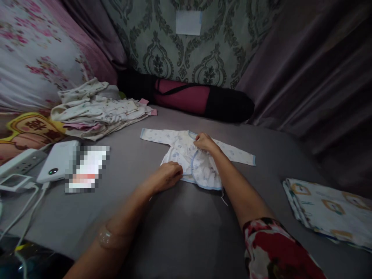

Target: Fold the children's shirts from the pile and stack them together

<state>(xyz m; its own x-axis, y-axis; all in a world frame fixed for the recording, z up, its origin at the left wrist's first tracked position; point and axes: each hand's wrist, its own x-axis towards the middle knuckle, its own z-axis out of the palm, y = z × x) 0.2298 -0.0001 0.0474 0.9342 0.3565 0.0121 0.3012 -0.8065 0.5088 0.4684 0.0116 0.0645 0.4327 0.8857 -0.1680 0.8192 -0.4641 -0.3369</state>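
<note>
A small white baby shirt [180,149] with blue edging and a faint print lies on the grey sheet, its sleeves spread out to both sides. My left hand [170,175] has its fingers closed on the shirt's lower left hem. Near the neckline, my right hand [205,142] pinches the fabric at the collar edge. The front panel below my right hand is rumpled, and a thin tie hangs past the lower right hem. Both sets of fingertips are partly hidden by the hands.
Piled clothes [101,110] lie at the back left, near a power bank [58,161], a power strip [23,162] and a blurred-out phone [87,168]. A black and maroon bolster [183,97] lines the wall. Folded printed cloth [334,209] rests at the right.
</note>
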